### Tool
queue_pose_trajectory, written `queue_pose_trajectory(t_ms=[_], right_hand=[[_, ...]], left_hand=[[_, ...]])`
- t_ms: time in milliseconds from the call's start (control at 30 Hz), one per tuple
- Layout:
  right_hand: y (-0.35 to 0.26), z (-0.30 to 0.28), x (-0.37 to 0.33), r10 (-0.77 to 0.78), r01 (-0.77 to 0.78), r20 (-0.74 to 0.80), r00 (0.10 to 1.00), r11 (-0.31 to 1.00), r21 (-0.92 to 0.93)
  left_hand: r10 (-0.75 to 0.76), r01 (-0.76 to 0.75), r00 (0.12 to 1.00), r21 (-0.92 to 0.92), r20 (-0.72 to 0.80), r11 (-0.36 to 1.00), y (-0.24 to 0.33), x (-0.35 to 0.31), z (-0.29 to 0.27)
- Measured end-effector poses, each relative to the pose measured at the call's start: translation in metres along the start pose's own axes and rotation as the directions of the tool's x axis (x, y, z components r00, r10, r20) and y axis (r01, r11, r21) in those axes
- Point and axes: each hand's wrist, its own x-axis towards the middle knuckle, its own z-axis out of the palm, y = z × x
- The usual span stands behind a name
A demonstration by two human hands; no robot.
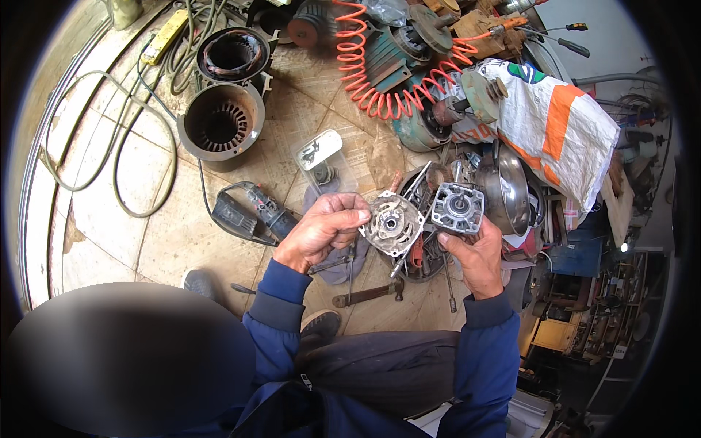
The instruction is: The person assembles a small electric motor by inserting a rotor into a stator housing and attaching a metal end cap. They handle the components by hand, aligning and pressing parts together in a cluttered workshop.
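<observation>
My left hand pinches a grey metal motor end cover by its left edge, thumb on top. The cover has a round hole in its middle and slots around it. Close beside it, my right hand grips a squarish metal housing from below and the right. A round bearing shows in the housing's centre. The two parts are apart, both held above a round pan of tools. The fingers behind each part are partly hidden.
A hammer lies on the tiled floor, near a corded power tool. Motor stators stand at the far left. Beyond are an orange coiled hose, a metal bowl and a white and orange sack.
</observation>
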Motion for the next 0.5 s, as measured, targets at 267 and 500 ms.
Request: queue_pose_trajectory(t_ms=[267, 500], right_hand=[[0.0026, -0.0007, 0.0002, -0.034, 0.034, 0.015, 0.999, 0.999, -0.020], [0.0040, -0.0016, 0.0005, -0.022, 0.022, 0.026, 0.999, 1.000, -0.001]], left_hand=[[0.019, -0.017, 0.999, 0.056, -0.047, 0.998, -0.0001, -0.0019, 0.0016], [0.023, -0.021, 0.999, 0.065, -0.038, 0.998, -0.0014, 0.0006, 0.0009]])
